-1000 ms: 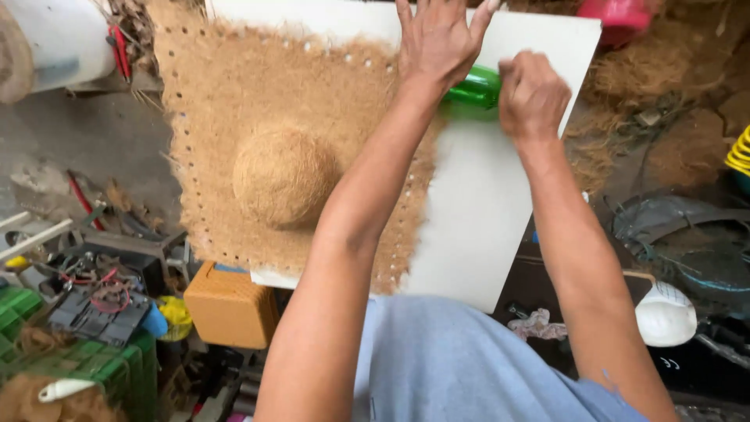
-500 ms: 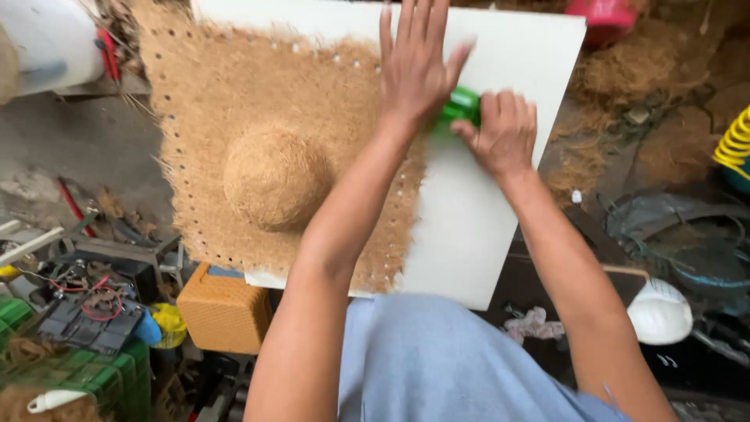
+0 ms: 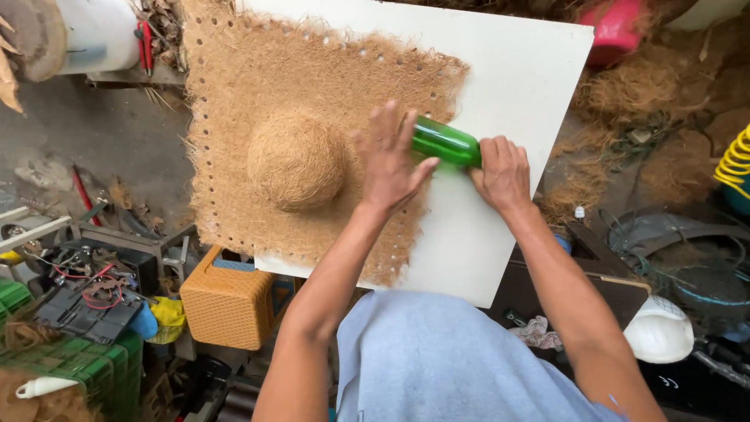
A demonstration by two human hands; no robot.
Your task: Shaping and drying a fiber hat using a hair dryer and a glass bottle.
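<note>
Green bottle (image 3: 445, 142) lies between both hands; right hand (image 3: 502, 173) clamps its end; left hand (image 3: 388, 160) presses flat, fingers spread, on the coir mat (image 3: 258, 86).

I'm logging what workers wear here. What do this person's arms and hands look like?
Both forearms are bare, with no sleeves in view. The left hand and right hand wear no gloves, and no rings, watch or bands are visible. A light blue garment covers the body below.
</note>
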